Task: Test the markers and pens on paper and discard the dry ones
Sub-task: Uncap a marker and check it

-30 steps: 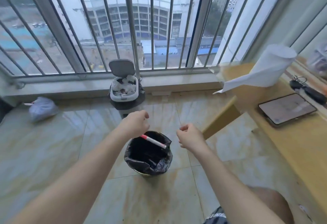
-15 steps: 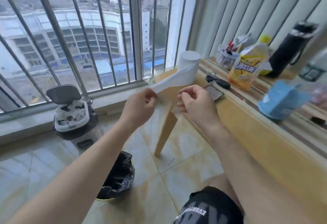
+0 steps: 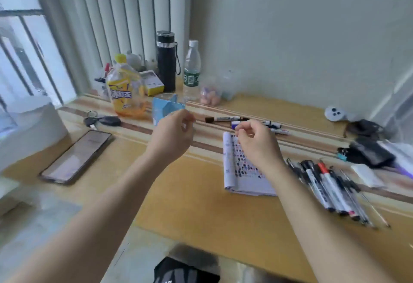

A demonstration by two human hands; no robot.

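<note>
Left grip (image 3: 172,133) and right grip (image 3: 257,141) bare, forearms bare too — black shorts (image 3: 178,271), pale markings.

A plain pale grey-green wall (image 3: 290,25) rose behind the yellow wooden counter (image 3: 190,204), whose back edge carried brown and cream stripes. White vertical slats (image 3: 125,14) filled the corner to the left, beside a dark-framed window (image 3: 33,63) bright with soft daylight. Pale glossy floor (image 3: 33,226) tiles showed below the counter's front edge.
</note>
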